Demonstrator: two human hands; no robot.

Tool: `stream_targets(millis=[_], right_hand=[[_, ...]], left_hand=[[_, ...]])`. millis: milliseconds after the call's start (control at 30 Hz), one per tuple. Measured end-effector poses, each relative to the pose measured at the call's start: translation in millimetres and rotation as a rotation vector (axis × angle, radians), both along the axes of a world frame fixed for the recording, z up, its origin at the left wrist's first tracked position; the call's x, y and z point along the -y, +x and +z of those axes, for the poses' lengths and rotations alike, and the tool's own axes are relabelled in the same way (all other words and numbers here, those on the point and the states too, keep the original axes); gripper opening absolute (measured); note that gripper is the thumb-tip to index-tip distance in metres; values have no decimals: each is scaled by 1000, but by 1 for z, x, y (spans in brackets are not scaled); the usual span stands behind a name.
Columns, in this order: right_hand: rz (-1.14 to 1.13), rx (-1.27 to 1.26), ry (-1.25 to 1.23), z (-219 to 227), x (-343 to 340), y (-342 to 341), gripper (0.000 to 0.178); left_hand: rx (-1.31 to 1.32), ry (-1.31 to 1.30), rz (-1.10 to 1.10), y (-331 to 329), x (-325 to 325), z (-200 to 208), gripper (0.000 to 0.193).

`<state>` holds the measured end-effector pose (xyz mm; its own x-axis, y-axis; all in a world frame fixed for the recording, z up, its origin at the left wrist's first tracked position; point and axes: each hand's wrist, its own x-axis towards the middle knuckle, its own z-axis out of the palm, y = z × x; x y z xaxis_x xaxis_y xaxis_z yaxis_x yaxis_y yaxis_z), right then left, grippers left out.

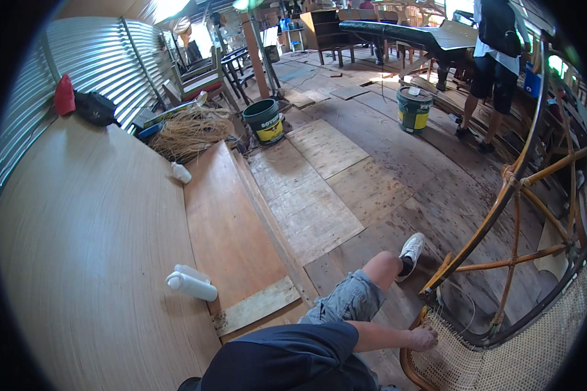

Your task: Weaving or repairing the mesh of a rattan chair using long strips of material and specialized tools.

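My left hand (423, 339) reaches out to the right and rests at the corner of a woven cane panel (535, 355). Its fingers look curled together; whatever lies between them is too small to make out. The panel belongs to a curved rattan furniture frame (513, 260) with dark-edged rails and bound joints. Loose thin strands stick up close to the hand. My right hand is out of the picture.
On the wood-grain board at left lie white bottles (192, 285). Beyond are a bundle of cane strands (192, 132), a green bucket (263, 122) and a lidded bucket (414, 109). Another person (496, 72) stands at back right. Plywood sheets (313, 215) cover the floor.
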<state>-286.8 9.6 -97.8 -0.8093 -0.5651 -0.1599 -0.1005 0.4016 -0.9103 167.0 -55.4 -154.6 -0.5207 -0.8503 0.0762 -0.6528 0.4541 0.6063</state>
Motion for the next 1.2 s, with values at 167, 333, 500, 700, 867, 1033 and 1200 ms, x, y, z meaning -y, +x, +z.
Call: stream_targets(millis=[167, 333, 500, 700, 867, 1033, 1200], right_hand=[[17, -96, -4, -22, 20, 15, 56], [45, -194, -7, -46, 40, 35, 55], [74, -298, -22, -61, 51, 50, 55], [118, -413, -40, -80, 65, 72, 54], [150, -501, -19, -107, 80, 95, 53], [215, -600, 12, -136, 112, 116, 52], [273, -688, 33, -159, 140, 144, 51]], left_hand=[[214, 370, 70, 17, 7, 23, 31], [109, 153, 91, 29, 3, -19, 37], [5, 105, 69, 31, 5, -43, 30], [141, 91, -130, 36, 6, -53, 24], [184, 98, 156, 32, 7, -8, 19], [121, 104, 231, 26, 21, -10, 17], [-62, -7, 343, 22, 16, -31, 23]])
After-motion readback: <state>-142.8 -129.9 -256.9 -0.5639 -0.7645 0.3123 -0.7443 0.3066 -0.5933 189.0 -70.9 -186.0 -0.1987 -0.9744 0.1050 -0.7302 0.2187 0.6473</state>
